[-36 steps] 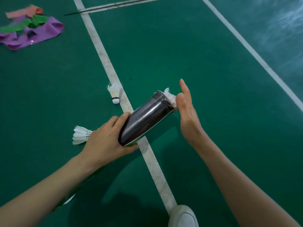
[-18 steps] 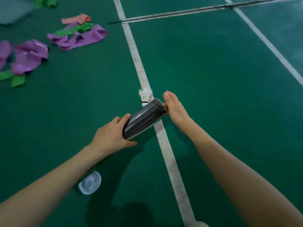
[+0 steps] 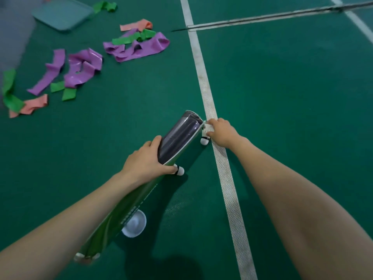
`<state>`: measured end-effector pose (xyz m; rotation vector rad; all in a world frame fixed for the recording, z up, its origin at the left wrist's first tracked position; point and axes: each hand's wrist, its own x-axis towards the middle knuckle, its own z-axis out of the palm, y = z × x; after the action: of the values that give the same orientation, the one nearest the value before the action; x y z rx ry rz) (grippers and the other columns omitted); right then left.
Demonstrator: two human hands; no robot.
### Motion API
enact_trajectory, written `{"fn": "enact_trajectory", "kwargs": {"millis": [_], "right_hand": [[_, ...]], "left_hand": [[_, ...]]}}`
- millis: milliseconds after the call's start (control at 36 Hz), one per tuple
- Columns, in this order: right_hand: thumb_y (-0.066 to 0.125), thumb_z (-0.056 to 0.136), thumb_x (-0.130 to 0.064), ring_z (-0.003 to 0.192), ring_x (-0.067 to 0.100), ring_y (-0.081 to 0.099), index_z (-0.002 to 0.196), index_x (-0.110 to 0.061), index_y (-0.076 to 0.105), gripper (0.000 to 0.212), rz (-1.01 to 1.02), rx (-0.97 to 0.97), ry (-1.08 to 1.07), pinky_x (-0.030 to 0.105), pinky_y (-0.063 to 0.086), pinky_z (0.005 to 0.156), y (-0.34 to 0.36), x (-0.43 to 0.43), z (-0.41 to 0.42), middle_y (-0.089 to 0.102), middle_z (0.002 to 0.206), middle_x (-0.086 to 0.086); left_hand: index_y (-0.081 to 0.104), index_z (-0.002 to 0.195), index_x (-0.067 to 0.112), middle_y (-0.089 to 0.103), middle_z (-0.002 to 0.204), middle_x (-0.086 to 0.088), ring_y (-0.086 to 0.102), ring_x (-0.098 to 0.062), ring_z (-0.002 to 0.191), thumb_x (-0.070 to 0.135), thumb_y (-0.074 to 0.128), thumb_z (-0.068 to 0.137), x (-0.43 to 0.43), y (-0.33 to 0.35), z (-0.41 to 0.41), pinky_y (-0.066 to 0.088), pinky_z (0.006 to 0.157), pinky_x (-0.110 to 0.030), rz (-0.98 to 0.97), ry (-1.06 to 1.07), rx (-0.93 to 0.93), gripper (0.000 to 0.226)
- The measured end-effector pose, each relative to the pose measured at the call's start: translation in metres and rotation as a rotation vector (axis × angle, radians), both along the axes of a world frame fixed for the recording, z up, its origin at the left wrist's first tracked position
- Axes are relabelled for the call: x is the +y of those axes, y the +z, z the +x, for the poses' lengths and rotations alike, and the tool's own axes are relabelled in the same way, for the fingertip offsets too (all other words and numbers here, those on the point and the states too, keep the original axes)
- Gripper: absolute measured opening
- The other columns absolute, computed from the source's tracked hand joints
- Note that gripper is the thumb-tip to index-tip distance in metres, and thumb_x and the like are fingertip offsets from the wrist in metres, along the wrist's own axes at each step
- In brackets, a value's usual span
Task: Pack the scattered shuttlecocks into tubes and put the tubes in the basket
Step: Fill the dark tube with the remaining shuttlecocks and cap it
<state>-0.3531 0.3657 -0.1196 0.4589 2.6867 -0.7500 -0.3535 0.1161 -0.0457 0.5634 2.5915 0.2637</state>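
Left hand (image 3: pixel 147 161) wrapped around tube (image 3: pixel 177 138), held low over court; right hand (image 3: pixel 221 131) pinching shuttlecock (image 3: pixel 205 136) just beside tube's mouth. Best fed cork-first, squarely aligned, sparing feathers.

Left hand (image 3: pixel 146 165) grips long tube (image 3: pixel 177 139), dark at far end, green toward near end, tilted over green court floor (image 3: pixel 282 98). Right hand (image 3: pixel 221 132) closed on shuttlecock (image 3: pixel 205 136) on white line (image 3: pixel 226 178), just beside tube mouth. Second cork tip (image 3: pixel 180 170) under left fingers. White cap (image 3: pixel 134 223) on floor beneath tube. Purple, green, pink bands (image 3: pixel 137 45) scattered far left
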Motion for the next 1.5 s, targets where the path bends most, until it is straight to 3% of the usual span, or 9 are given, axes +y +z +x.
{"fn": "enact_trajectory", "kwargs": {"millis": [167, 333, 611, 722, 833, 972, 1194, 1278, 1500], "right_hand": [[0.054, 0.094, -0.022, 0.091, 0.025, 0.053, 0.113, -0.007, 0.057, 0.024, -0.130, 0.156, -0.361, 0.030, 0.039, 0.074, -0.002, 0.011, 0.057, 0.062, 0.113, 0.013], [0.047, 0.098, -0.013, 0.098, 0.017, 0.050, 0.121, -0.007, 0.057, 0.026, -0.216, 0.409, -0.669, 0.018, 0.032, 0.081, 0.034, 0.038, 0.130, 0.058, 0.119, 0.007], [0.049, 0.095, -0.010, 0.075, -0.007, 0.047, 0.099, -0.030, 0.053, 0.021, -0.286, 0.467, -0.549, 0.021, 0.039, 0.072, 0.088, 0.042, 0.221, 0.059, 0.103, -0.012], [0.038, 0.094, -0.004, 0.062, 0.002, 0.049, 0.126, -0.028, 0.045, 0.040, -0.404, 0.558, -0.645, 0.015, 0.038, 0.064, 0.101, 0.034, 0.240, 0.060, 0.102, -0.007], [0.036, 0.090, -0.024, 0.097, 0.015, 0.057, 0.139, -0.035, 0.031, 0.050, -0.552, 0.619, -0.684, 0.025, 0.038, 0.094, 0.108, 0.021, 0.250, 0.064, 0.102, -0.003], [0.031, 0.096, -0.047, 0.099, -0.001, 0.057, 0.149, -0.035, 0.014, 0.057, -0.508, 0.518, -0.624, 0.015, 0.035, 0.092, 0.113, 0.006, 0.256, 0.063, 0.107, -0.018], [0.016, 0.082, -0.078, 0.141, 0.005, 0.022, 0.143, -0.054, -0.010, 0.070, -0.708, 0.367, -0.500, 0.037, 0.007, 0.118, 0.119, 0.007, 0.240, 0.012, 0.155, -0.015], [0.015, 0.072, -0.089, 0.143, 0.008, 0.024, 0.135, -0.066, -0.010, 0.071, -0.745, 0.302, -0.459, 0.033, 0.005, 0.114, 0.118, 0.009, 0.227, 0.024, 0.156, -0.005], [0.027, 0.076, -0.083, 0.135, 0.009, 0.038, 0.149, -0.042, -0.001, 0.088, -0.833, 0.279, -0.632, 0.044, 0.014, 0.118, 0.080, -0.003, 0.188, 0.036, 0.152, 0.005]], "left_hand": [[0.026, 0.138, 0.029, 0.052, 0.119, 0.004, 0.058, -0.020, 0.094, 0.071, 0.068, 0.066, 0.012, -0.006, 0.018, 0.053, 0.079, -0.037, 0.005, -0.080, -0.046, 0.094], [0.020, 0.145, 0.027, 0.050, 0.124, 0.003, 0.054, -0.017, 0.095, 0.066, 0.070, 0.067, 0.031, -0.010, 0.043, 0.050, 0.079, -0.032, 0.023, -0.207, -0.072, 0.100], [0.016, 0.148, 0.030, 0.046, 0.131, 0.006, 0.054, -0.015, 0.101, 0.067, 0.070, 0.067, 0.066, -0.004, 0.084, 0.050, 0.088, -0.035, 0.191, -0.388, -0.109, 0.105], [0.016, 0.147, 0.035, 0.047, 0.126, 0.010, 0.055, -0.014, 0.100, 0.072, 0.067, 0.066, 0.073, 0.000, 0.102, 0.050, 0.088, -0.035, 0.245, -0.481, -0.118, 0.103], [0.015, 0.146, 0.037, 0.047, 0.123, 0.014, 0.055, -0.012, 0.097, 0.073, 0.065, 0.065, 0.075, 0.002, 0.111, 0.051, 0.086, -0.034, 0.268, -0.540, -0.106, 0.102], [0.018, 0.146, 0.036, 0.047, 0.123, 0.015, 0.056, -0.011, 0.097, 0.071, 0.067, 0.066, 0.073, 0.005, 0.111, 0.049, 0.083, -0.030, 0.301, -0.546, -0.080, 0.100], [0.025, 0.142, 0.034, 0.052, 0.114, 0.012, 0.058, -0.014, 0.088, 0.081, 0.049, 0.057, 0.058, 0.007, 0.098, 0.052, 0.075, -0.032, 0.328, -0.528, 0.000, 0.100], [0.027, 0.143, 0.032, 0.052, 0.113, 0.012, 0.057, -0.013, 0.088, 0.082, 0.050, 0.057, 0.053, 0.007, 0.092, 0.052, 0.076, -0.033, 0.315, -0.501, 0.003, 0.102], [0.022, 0.144, 0.037, 0.048, 0.110, 0.013, 0.053, -0.011, 0.090, 0.065, 0.072, 0.066, 0.035, 0.005, 0.073, 0.048, 0.076, -0.029, 0.192, -0.410, -0.037, 0.097]]}}
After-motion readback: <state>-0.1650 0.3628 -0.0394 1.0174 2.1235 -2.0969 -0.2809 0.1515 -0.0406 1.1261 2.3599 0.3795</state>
